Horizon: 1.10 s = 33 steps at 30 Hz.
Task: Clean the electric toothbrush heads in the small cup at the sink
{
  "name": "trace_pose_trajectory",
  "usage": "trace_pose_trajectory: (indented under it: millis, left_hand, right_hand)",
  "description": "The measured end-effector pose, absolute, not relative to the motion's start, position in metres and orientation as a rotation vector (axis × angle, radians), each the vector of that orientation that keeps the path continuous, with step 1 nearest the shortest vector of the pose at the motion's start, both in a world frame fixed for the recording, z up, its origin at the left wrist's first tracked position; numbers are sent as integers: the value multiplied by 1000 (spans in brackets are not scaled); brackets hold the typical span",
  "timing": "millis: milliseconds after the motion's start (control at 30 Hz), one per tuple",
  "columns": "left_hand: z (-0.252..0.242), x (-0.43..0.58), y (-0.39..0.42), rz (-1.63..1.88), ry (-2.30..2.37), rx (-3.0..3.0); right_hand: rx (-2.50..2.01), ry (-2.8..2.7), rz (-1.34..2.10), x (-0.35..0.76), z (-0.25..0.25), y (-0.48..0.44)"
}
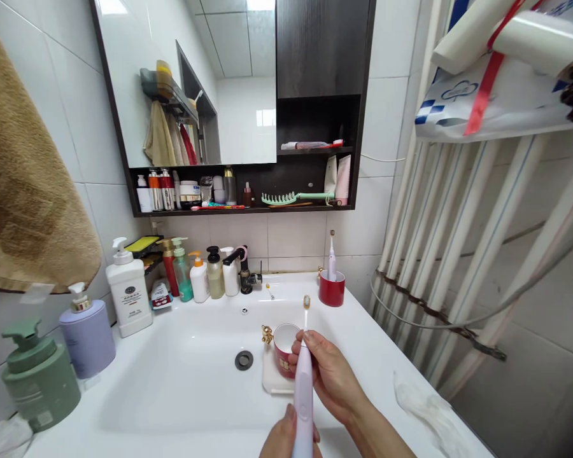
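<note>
A pale pink electric toothbrush (304,394) stands upright over the right side of the white sink (181,381), bristles up. My right hand (332,375) is closed round the upper part of its handle. My left hand (284,439) grips the bottom of the handle at the frame's lower edge, thumb on it. Just behind the brush, a red cup (282,348) with a gold handle sits on a white pad at the basin's rim, touching my right fingers.
A second red cup (332,291) holding another toothbrush stands at the back right. A black faucet (242,266) and several pump bottles line the back and left. A brown towel (23,191) hangs left; white pipes (458,254) run right; a crumpled tissue (423,404) lies on the counter.
</note>
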<state>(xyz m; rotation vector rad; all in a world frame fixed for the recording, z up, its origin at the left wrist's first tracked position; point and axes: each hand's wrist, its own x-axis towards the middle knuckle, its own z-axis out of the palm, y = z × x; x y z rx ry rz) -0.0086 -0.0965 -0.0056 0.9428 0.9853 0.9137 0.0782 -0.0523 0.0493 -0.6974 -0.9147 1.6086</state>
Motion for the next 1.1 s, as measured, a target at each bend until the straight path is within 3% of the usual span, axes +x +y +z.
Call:
trace_pose_trajectory:
  millis: [167, 333, 1100]
  left_hand:
    - [-3, -4, -96, 1039, 1046, 984]
    - [-1, -6, -94, 911, 964, 958]
    - [-1, -3, -92, 956, 1052, 953]
  right_hand:
    - [-766, -850, 1489, 77, 50, -49]
    - [-733, -806, 1547, 79, 44, -45]
    - [-720, -683, 1528, 79, 41, -36]
